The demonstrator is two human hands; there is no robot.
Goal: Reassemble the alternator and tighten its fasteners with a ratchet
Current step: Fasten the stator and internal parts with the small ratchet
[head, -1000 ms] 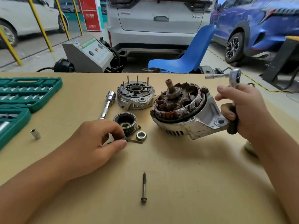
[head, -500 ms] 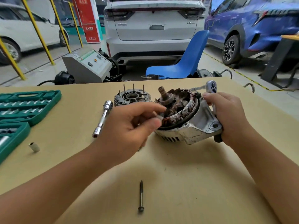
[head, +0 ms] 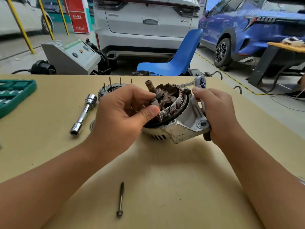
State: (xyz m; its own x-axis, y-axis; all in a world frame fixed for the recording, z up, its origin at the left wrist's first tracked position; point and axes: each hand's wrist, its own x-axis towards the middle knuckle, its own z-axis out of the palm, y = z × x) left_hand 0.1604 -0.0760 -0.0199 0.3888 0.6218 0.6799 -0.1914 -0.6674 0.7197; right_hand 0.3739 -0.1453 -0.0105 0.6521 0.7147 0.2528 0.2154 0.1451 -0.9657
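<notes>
Small part going onto the open alternator

At frame centre the alternator is sitting tilted on the table, copper windings exposed in its cast silver housing. The left hand, a second ago down by the loose parts, is now pinching a small metal piece against the windings; the right hand is bracing the housing while gripping the ratchet. A long bolt is lying unused.

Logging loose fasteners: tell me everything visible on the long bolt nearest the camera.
The long bolt is dark, dull metal, seemingly steel: a slim shank with a flanged head at the near end and its tip pointing away toward the alternator. It lies flat on the tan table, alone, between the person's forearms. Nothing touches it; both hands are up at the alternator.
</notes>
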